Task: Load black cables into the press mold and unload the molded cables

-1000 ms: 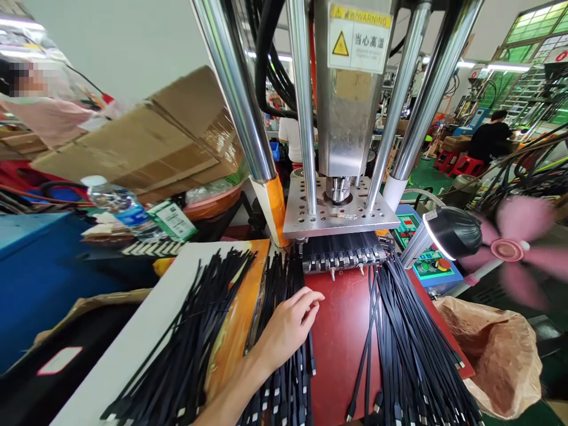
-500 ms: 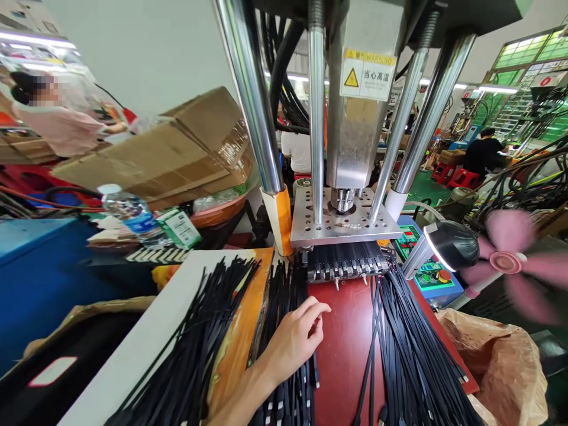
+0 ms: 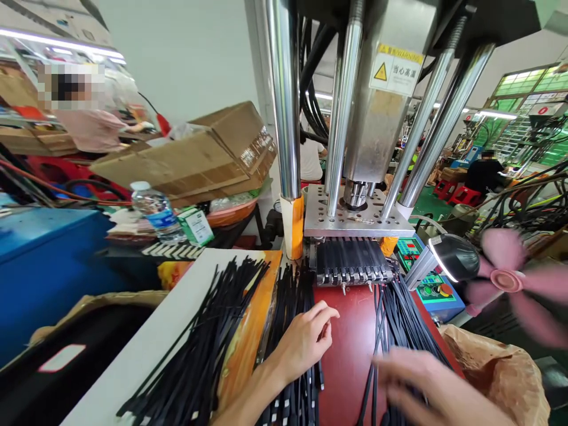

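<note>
My left hand [image 3: 308, 337] hovers over the inner bundle of black cables [image 3: 290, 296] at the edge of the red board [image 3: 344, 343], its fingers curled together; whether they hold anything is hidden. At the lower right, my right hand [image 3: 412, 376] is smeared by motion above the right bundle of black cables [image 3: 415, 319]. Behind the board, a clamp block [image 3: 352, 260] with a row of metal-tipped slots sits below the steel plate [image 3: 359, 225] of a press. Another bundle of cables [image 3: 208, 331] lies on the white board at left.
Chrome columns [image 3: 284, 106] rise around the press. A control box [image 3: 437, 293], a lamp [image 3: 457, 257] and a spinning pink fan [image 3: 506, 279] stand at right, above a brown paper-lined container [image 3: 501, 373]. A bottle [image 3: 153, 210] and cardboard box [image 3: 190, 154] are at left. Other people sit farther back.
My right hand has come into view from the lower right. The camera view has shifted, so the press and boards appear farther right. My left hand keeps its curled pose.
</note>
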A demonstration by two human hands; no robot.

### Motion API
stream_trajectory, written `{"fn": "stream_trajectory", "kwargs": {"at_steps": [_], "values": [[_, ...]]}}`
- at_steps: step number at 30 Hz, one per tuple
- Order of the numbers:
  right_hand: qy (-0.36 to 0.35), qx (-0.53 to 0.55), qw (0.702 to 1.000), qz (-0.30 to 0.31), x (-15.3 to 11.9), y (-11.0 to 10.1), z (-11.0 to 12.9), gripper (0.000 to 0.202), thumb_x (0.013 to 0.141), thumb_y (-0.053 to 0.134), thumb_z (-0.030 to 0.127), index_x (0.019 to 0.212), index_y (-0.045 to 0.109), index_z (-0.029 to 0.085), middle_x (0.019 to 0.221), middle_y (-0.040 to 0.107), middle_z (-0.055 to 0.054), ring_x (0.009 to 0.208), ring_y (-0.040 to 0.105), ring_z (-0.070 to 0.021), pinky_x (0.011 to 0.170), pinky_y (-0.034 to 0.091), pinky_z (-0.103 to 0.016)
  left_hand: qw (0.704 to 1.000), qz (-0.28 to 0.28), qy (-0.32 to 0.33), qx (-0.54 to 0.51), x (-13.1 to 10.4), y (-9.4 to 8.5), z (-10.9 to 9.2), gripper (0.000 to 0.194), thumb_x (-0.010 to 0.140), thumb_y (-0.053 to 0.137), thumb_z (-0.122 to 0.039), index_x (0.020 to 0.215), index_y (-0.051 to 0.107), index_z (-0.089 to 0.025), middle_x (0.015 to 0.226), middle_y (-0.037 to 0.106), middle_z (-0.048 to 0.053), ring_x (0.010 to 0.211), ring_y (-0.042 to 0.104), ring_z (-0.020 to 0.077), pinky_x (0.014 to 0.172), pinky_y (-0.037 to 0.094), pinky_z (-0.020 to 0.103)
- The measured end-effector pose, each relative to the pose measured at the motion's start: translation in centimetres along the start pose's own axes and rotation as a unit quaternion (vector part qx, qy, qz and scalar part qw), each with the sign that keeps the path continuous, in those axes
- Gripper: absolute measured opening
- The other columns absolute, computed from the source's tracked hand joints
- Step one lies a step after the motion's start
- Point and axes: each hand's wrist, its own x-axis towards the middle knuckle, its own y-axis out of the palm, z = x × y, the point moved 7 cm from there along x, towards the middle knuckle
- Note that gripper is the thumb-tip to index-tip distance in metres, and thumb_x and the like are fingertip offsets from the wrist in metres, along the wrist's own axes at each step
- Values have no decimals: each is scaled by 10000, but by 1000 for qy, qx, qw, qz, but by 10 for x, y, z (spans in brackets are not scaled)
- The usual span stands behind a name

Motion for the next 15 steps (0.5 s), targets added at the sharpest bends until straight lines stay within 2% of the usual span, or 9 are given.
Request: {"fn": "stream_trajectory", "kwargs": {"at_steps": [2, 4, 7, 9, 12, 15], "values": [[-3, -17, 999, -30, 38, -17, -25, 373, 1098, 491, 335, 1454, 598, 299, 1276, 720, -96, 1182, 694, -244, 1026, 589, -417, 1000, -6, 6, 1, 0, 0, 1, 365, 910, 468, -25, 1136, 691, -205, 975, 644, 15, 692, 612, 129, 666, 463, 258], [3, -76, 995, -64, 88, -30, -51, 425, 1094, 456, 277, 1502, 553, 204, 1263, 738, -124, 1167, 709, -246, 1055, 567, -416, 1000, -7, 4, 0, -1, 0, 2, 378, 888, 477, -9, 1131, 691, -204, 969, 642, 12, 706, 619, 129, 671, 465, 254], [65, -184, 976, -92, 162, -39, -91, 397, 1050, 508, 173, 1428, 597, 90, 1271, 744, -186, 1190, 712, -262, 1057, 546, -380, 1000, -8, -6, 5, -2, 1, 4, 376, 880, 491, -5, 1125, 693, -207, 999, 663, 12, 711, 627, 126, 674, 467, 253], [95, -212, 967, -102, 199, -41, -107, 305, 1030, 557, 143, 1301, 664, 51, 1225, 745, -215, 1156, 720, -278, 1031, 558, -400, 1000, -12, -3, 16, -2, 1, 4, 363, 899, 490, -19, 1128, 697, -212, 1009, 675, 13, 712, 632, 127, 689, 475, 258], [103, -227, 960, -124, 230, -46, -115, 241, 1032, 658, 268, 1222, 694, 125, 1226, 725, -141, 1074, 718, -240, 952, 603, -428, 1000, -13, 0, 27, -2, 2, 3, 351, 911, 496, -36, 1129, 703, -216, 1015, 686, 15, 718, 644, 133, 704, 488, 266], [90, -234, 956, -155, 237, -52, -110, 277, 1055, 637, 385, 1238, 684, 183, 1248, 697, -75, 1022, 704, -196, 903, 617, -399, 999, -11, 3, 30, -3, 3, 1, 350, 897, 511, -37, 1122, 708, -218, 1022, 697, 17, 711, 649, 131, 703, 496, 266]]}}
